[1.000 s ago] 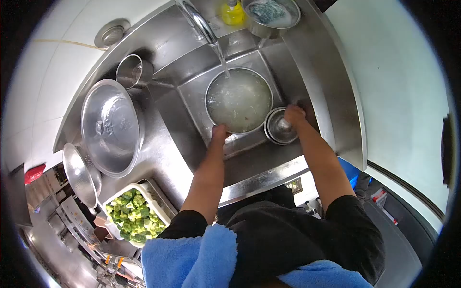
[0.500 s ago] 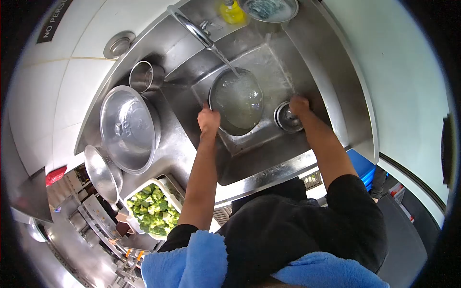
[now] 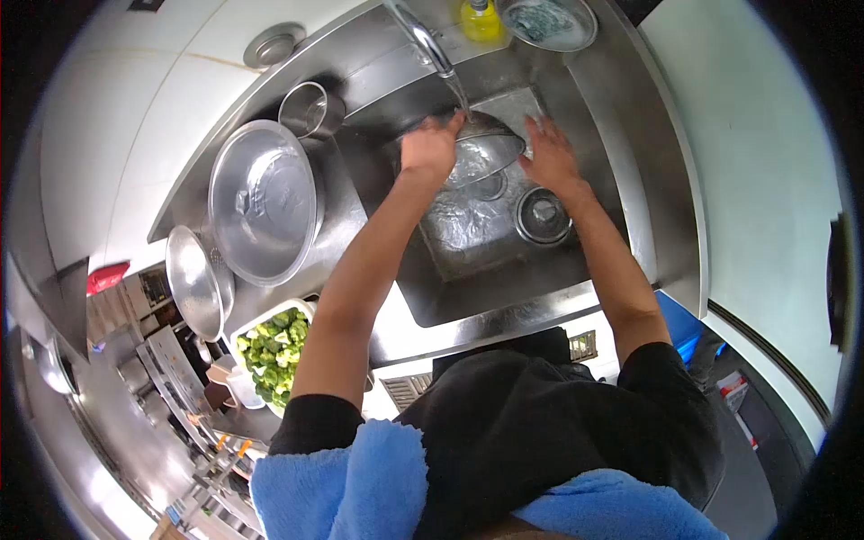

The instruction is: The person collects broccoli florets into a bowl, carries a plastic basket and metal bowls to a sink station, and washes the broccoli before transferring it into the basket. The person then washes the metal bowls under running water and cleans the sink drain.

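Round metal bowl (image 3: 487,155), shiny, tilted steeply, mouth toward near side of sink (image 3: 490,297), below faucet (image 3: 430,47).

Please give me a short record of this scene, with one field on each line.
Left hand: holding a tilted metal bowl
Right hand: open, fingers spread, beside that bowl; contact unclear
Faucet: running, above the tilted bowl
Sink: wet floor; small bowl in it, apart from both hands
Left of sink: large bowl, broccoli
Beyond sink: yellow bottle
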`<control>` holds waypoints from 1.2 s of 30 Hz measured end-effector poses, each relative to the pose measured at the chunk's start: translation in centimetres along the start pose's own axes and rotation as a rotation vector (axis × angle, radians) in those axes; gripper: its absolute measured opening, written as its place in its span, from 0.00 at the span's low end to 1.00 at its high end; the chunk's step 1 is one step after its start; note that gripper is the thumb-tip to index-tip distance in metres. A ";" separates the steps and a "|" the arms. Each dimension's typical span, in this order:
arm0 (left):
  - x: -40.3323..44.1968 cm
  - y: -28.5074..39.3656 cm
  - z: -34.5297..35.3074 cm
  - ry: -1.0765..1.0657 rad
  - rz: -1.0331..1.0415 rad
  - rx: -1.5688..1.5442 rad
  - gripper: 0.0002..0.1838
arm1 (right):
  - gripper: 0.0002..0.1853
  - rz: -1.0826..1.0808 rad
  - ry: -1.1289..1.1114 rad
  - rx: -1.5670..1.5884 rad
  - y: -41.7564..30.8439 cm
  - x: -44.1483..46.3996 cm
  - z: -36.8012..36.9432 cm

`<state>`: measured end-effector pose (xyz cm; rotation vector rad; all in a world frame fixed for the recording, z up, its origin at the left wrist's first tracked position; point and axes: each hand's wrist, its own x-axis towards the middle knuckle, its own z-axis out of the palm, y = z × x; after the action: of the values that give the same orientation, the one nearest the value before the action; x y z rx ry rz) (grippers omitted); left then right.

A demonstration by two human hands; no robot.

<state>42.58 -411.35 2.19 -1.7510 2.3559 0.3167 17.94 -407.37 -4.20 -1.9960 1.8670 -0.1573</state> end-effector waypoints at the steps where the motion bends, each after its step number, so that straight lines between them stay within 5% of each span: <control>1: 0.7 0.4 -0.3 0.052 0.048 0.072 0.28 | 0.42 -0.150 0.118 -0.017 -3.2 0.1 -2.9; 3: 1.6 1.3 -1.0 0.150 0.152 0.222 0.25 | 0.37 -0.332 0.257 -0.052 -7.4 1.8 -4.2; 4: 1.0 2.4 -3.7 0.028 0.112 0.256 0.21 | 0.33 -0.295 0.198 -0.041 -9.0 3.4 -4.0; 6: 1.4 1.3 -2.6 0.163 -0.005 -0.069 0.20 | 0.27 -0.220 0.082 -0.017 -11.1 6.3 -3.8; 12: -2.7 -6.4 1.5 0.469 -0.082 -0.830 0.22 | 0.22 -0.355 0.213 0.123 -9.3 6.0 -5.8; 16: -8.0 -7.5 5.4 0.421 -0.454 -1.466 0.21 | 0.20 -0.044 0.044 0.419 -4.0 5.2 -5.1; 18: -9.0 -7.0 10.3 0.414 -0.624 -2.038 0.25 | 0.21 0.083 0.031 0.472 -0.5 4.7 -1.4; 22: -10.8 -1.6 15.3 0.346 -0.578 -2.639 0.26 | 0.29 0.396 -0.216 0.972 -1.2 -2.3 -1.8; 24: -11.1 1.1 16.7 0.283 -0.555 -2.791 0.26 | 0.30 0.410 -0.222 0.924 -1.8 -4.5 -2.3; 27: -10.3 2.5 17.2 0.077 -0.720 -2.730 0.28 | 0.31 0.370 -0.187 0.824 -1.8 -6.1 -3.2; 31: -7.8 1.0 18.6 -0.333 -0.959 -2.142 0.34 | 0.33 0.219 -0.008 0.608 -0.8 -8.8 -4.8; 35: -9.4 -0.9 13.8 -0.096 -0.712 -1.577 0.34 | 0.48 -0.079 0.275 0.581 -1.8 -13.6 -7.5; 36: -10.8 -1.8 12.6 0.033 -0.678 -1.652 0.34 | 0.49 -0.165 0.283 0.650 -0.8 -14.3 -7.4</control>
<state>47.64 -398.40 -6.99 -2.7681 1.0169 2.4732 14.70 -394.96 5.55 -1.7094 1.5173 -0.9998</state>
